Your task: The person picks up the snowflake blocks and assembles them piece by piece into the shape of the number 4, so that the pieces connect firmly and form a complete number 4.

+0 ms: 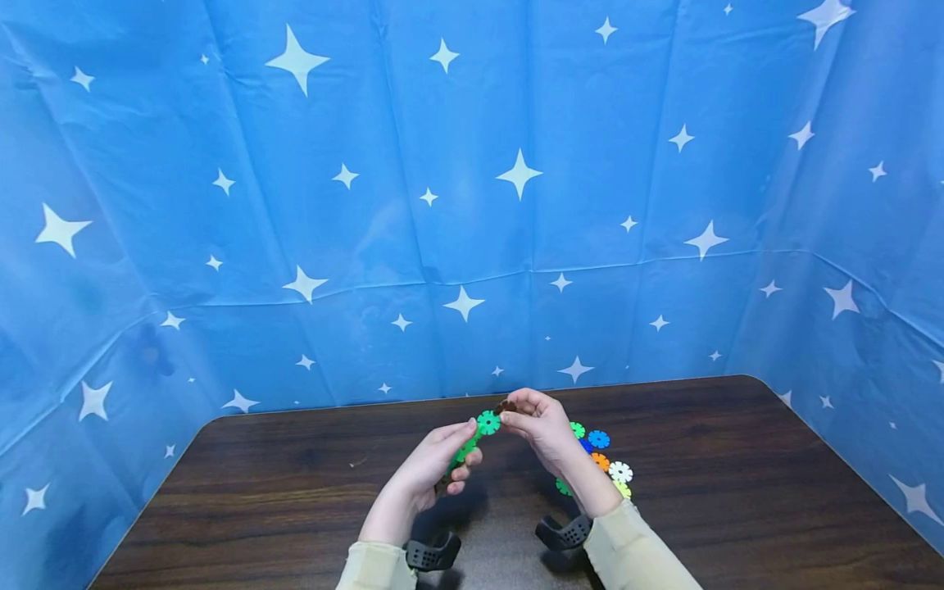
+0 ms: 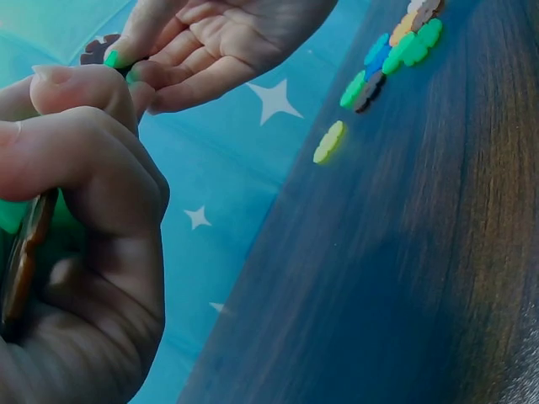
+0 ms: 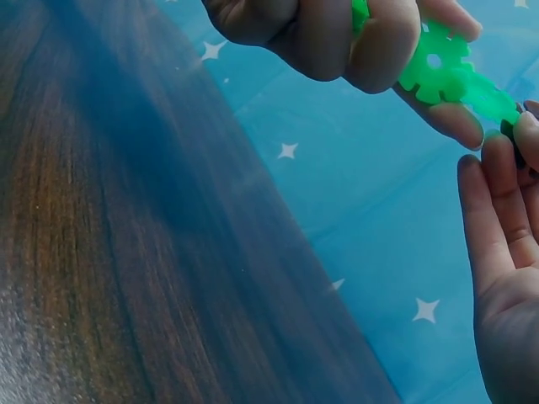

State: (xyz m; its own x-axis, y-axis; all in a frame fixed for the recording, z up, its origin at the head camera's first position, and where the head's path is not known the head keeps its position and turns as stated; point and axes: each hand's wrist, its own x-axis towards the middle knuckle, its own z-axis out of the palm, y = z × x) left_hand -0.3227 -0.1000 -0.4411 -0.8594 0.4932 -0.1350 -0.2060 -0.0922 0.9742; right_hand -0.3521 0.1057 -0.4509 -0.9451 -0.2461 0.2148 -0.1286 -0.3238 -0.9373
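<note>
My left hand (image 1: 424, 469) grips a chain of linked, notched green plastic discs (image 1: 488, 423), its fingers curled round the lower part. A brown disc (image 2: 27, 257) shows inside that palm in the left wrist view. At the chain's upper end, my right hand (image 1: 544, 430) pinches another brown notched disc (image 1: 505, 406) between thumb and fingertips. In the right wrist view this brown disc sits right at the edge of the last green disc (image 3: 490, 99), partly hidden by the thumb. Both hands are raised above the dark wooden table (image 1: 295, 500).
Loose notched discs lie on the table to the right, partly behind my right forearm: a blue disc (image 1: 599, 439), an orange disc (image 1: 601, 462), a white disc (image 1: 621, 472), and several more, including green and yellow ones. A blue curtain (image 1: 472, 205) with white stars surrounds the table.
</note>
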